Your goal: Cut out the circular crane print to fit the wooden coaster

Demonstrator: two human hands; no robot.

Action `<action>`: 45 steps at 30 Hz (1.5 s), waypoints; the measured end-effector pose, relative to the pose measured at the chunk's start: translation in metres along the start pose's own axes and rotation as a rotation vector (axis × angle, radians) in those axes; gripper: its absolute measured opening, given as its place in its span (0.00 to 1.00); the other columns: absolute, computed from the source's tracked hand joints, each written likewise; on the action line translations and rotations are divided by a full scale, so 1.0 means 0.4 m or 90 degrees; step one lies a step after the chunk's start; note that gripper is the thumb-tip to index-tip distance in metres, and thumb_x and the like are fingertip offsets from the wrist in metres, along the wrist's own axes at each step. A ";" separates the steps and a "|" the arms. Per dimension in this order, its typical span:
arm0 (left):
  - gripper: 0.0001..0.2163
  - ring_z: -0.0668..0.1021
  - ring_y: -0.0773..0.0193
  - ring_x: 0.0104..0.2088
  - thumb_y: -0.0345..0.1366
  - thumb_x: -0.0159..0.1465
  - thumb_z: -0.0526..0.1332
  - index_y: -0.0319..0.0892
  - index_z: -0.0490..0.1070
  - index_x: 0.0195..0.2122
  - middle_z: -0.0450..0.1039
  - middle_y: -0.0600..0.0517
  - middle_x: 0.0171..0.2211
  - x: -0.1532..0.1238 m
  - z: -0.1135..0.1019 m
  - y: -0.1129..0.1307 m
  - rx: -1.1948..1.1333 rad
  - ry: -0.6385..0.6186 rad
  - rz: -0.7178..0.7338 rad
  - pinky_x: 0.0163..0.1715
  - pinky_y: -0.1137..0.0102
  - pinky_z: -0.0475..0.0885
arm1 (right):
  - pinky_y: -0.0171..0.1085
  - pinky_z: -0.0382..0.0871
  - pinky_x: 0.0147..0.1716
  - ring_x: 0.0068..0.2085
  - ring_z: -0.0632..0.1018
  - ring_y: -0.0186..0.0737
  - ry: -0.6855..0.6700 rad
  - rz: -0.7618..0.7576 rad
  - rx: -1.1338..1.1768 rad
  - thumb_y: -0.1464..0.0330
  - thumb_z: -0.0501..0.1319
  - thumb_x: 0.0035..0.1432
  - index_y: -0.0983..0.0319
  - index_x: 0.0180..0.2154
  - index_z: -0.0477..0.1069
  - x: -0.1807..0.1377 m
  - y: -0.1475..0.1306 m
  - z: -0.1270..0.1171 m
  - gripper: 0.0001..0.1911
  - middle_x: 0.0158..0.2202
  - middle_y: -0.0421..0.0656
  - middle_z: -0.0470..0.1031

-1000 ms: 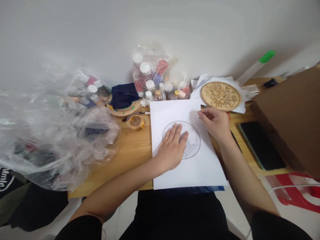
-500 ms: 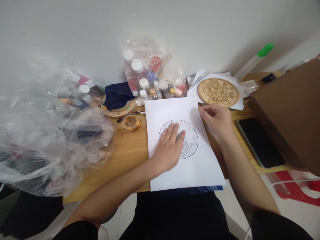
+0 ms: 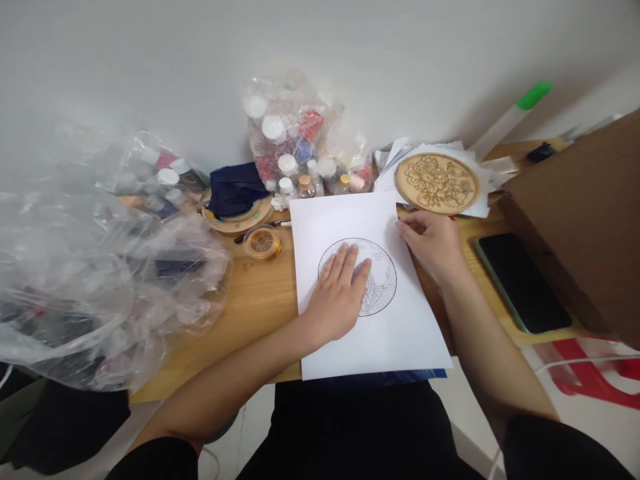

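Observation:
A white sheet of paper with a round line drawing lies on the wooden table. A dark blue sheet shows under its near edge. My left hand lies flat on the drawing, fingers stretched out, pressing the paper down. My right hand rests at the paper's right edge with its fingers curled, pinching that edge. Just behind it sits a round wooden disc with a carved flower pattern, on a pile of white papers.
Crumpled clear plastic bags fill the left side. A bag of small bead bottles stands at the wall, beside a wooden hoop with dark cloth and a gold wire spool. A phone and cardboard box lie right.
The view has shifted a little. Both hands stay on the paper; my right hand has moved slightly at the sheet's right edge.

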State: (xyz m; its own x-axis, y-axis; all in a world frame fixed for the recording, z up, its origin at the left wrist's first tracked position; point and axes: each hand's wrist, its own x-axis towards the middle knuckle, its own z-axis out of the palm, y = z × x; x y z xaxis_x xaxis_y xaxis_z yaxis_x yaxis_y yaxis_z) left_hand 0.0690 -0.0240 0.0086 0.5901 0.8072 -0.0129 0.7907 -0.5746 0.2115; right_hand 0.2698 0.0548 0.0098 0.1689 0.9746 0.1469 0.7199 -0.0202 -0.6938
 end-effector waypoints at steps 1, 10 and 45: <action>0.21 0.47 0.43 0.67 0.32 0.70 0.44 0.34 0.53 0.63 0.47 0.34 0.67 0.000 0.000 0.000 -0.001 0.001 0.000 0.63 0.51 0.54 | 0.39 0.68 0.32 0.28 0.77 0.42 -0.001 0.002 -0.002 0.68 0.61 0.49 0.63 0.30 0.76 0.000 -0.001 0.000 0.08 0.26 0.44 0.78; 0.21 0.47 0.44 0.67 0.32 0.69 0.45 0.34 0.52 0.63 0.47 0.34 0.67 0.000 0.002 0.000 -0.012 0.004 -0.004 0.63 0.50 0.54 | 0.39 0.68 0.32 0.28 0.76 0.41 -0.013 0.010 -0.013 0.68 0.60 0.49 0.63 0.30 0.77 -0.002 -0.008 -0.003 0.08 0.26 0.43 0.78; 0.21 0.48 0.42 0.67 0.31 0.69 0.45 0.34 0.53 0.63 0.46 0.33 0.67 -0.001 -0.007 0.001 -0.026 -0.003 -0.003 0.61 0.48 0.56 | 0.34 0.59 0.22 0.20 0.67 0.35 -0.050 0.096 0.095 0.65 0.61 0.47 0.64 0.32 0.73 0.001 -0.008 -0.014 0.10 0.18 0.37 0.68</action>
State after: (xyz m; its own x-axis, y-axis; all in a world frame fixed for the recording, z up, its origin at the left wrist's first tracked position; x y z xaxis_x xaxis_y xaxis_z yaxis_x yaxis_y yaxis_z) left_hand 0.0687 -0.0243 0.0116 0.5867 0.8095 -0.0192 0.7865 -0.5641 0.2515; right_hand 0.2712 0.0540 0.0161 0.2099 0.9776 -0.0168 0.5822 -0.1388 -0.8011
